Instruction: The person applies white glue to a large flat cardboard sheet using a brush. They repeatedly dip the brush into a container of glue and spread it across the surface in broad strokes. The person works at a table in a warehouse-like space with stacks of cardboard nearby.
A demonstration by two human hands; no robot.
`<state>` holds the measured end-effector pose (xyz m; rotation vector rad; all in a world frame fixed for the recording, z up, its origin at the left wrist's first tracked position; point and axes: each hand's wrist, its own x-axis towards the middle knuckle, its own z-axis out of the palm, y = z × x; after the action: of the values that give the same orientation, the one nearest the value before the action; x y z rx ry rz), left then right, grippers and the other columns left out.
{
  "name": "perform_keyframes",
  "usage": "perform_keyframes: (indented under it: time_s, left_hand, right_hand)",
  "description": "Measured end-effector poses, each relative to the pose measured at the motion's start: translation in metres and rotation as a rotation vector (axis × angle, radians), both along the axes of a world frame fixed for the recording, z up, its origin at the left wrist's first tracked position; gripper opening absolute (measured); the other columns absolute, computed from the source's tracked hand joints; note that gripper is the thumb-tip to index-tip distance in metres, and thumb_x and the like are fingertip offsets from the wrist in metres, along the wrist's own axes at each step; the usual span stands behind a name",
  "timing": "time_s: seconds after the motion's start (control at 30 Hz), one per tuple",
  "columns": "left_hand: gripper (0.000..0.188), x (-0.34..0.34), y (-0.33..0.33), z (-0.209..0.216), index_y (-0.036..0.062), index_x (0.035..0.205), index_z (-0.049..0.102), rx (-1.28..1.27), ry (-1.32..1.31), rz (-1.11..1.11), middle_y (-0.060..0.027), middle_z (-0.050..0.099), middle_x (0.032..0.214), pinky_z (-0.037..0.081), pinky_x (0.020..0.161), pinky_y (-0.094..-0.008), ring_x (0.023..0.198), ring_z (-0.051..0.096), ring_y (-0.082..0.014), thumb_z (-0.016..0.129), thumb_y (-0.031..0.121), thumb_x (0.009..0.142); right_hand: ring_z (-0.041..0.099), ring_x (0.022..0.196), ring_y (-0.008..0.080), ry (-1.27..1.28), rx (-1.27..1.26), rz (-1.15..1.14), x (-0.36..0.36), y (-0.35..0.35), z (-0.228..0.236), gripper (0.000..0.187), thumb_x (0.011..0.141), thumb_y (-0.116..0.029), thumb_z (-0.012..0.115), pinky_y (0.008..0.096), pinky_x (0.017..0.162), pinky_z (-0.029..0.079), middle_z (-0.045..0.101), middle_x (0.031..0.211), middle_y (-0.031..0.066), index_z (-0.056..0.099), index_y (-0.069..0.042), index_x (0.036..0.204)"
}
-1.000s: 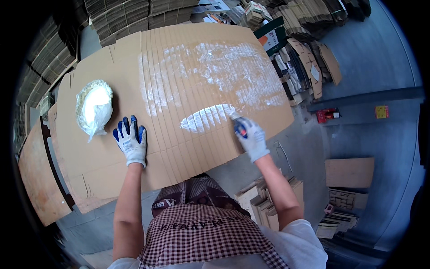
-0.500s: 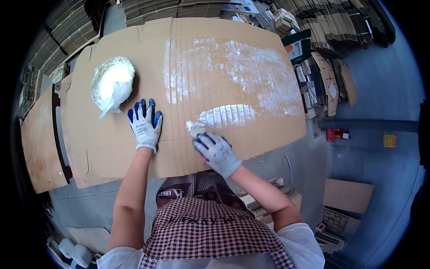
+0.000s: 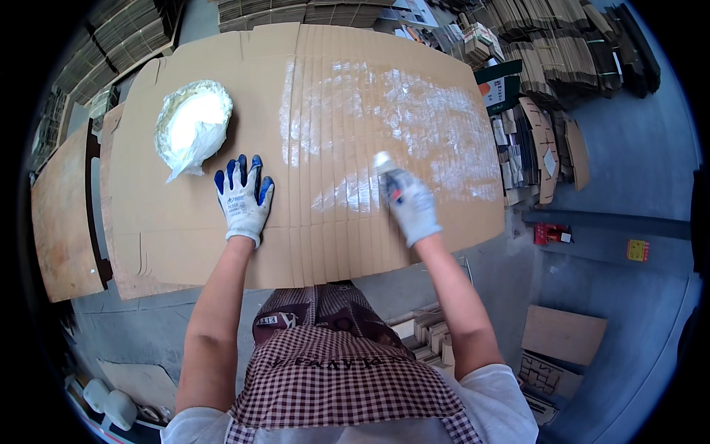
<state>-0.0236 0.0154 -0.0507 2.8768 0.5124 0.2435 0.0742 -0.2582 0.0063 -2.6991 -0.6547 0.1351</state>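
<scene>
A large flat cardboard sheet [image 3: 200, 255] with a row of parallel creases lies in front of me. My left hand [image 3: 245, 203], in a white and blue work glove, rests flat on it with the fingers spread. In its matching glove, my right hand [image 3: 412, 203] is closed around a brush [image 3: 382, 161] with a whitish tip and a bit of red at the handle; motion blurs it. White, wet-looking paste [image 3: 429, 133] is smeared over the right half of the sheet. Beyond my left hand sits a round bowl [image 3: 168, 122] of white paste, with a crumpled plastic film over its rim.
Stacks of folded cardboard [image 3: 547, 59] stand at the far right, and more bundled stacks [image 3: 296, 13] lie along the far side. A brown wooden board [image 3: 70, 222] is at the left. Cardboard pieces [image 3: 429, 337] lie below the sheet's near edge.
My right hand has swept the brush to the right and away from me, thinning the thick white patch into streaks. My left hand stays flat on the sheet.
</scene>
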Motion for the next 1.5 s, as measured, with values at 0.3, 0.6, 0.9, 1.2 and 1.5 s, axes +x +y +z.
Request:
perform_keyframes:
  time_s: [0.3,0.6,0.9,1.2,1.5]
  left_hand:
    - [0.044,-0.001,0.000,-0.001,0.0155,0.121,0.046,0.016,-0.052,-0.009,-0.0119,0.041,0.126,0.017,0.101,-0.0463,0.117,0.034,-0.0301,0.052,0.030,0.080]
    - [0.045,-0.002,0.000,-0.002,0.0161,0.122,0.046,0.003,-0.029,0.007,-0.0117,0.040,0.127,0.015,0.102,-0.0463,0.118,0.033,-0.0303,0.051,0.032,0.080]
    - [0.045,0.000,-0.001,0.003,0.0154,0.123,0.045,-0.055,-0.038,0.010,-0.0121,0.040,0.127,0.014,0.102,-0.0461,0.119,0.032,-0.0299,0.049,0.033,0.081]
    - [0.045,-0.002,-0.002,0.003,0.0134,0.120,0.047,-0.116,-0.077,0.028,-0.0127,0.041,0.126,0.016,0.102,-0.0464,0.119,0.032,-0.0297,0.050,0.032,0.080]
    - [0.046,-0.002,0.000,0.004,0.0160,0.122,0.044,-0.143,-0.042,0.032,-0.0117,0.040,0.126,0.015,0.102,-0.0462,0.120,0.032,-0.0284,0.048,0.035,0.081]
  right_hand:
    - [0.056,0.087,0.0298,-0.136,0.040,0.321,-0.024,0.036,0.007,0.034,0.072,-0.012,0.058,0.0357,0.078,0.045,0.057,0.096,0.0140,0.054,-0.009,0.105]
    - [0.058,0.077,0.0237,-0.077,0.454,-0.269,0.025,0.045,0.022,0.024,0.073,-0.019,0.065,0.0342,0.068,0.046,0.059,0.089,0.0139,0.057,-0.005,0.091]
    - [0.057,0.076,0.0203,0.282,0.527,-0.313,0.040,0.061,0.000,0.023,0.070,-0.014,0.066,0.0294,0.071,0.044,0.059,0.083,0.0087,0.057,-0.004,0.088]
    - [0.058,0.077,0.0265,0.278,0.356,-0.206,0.009,0.098,0.020,0.027,0.069,-0.022,0.067,0.0344,0.070,0.046,0.060,0.083,0.0127,0.057,-0.006,0.088]
    - [0.055,0.087,0.0306,0.248,0.324,-0.055,-0.021,0.138,0.017,0.035,0.072,-0.024,0.063,0.0344,0.076,0.044,0.056,0.099,0.0162,0.053,-0.004,0.099]
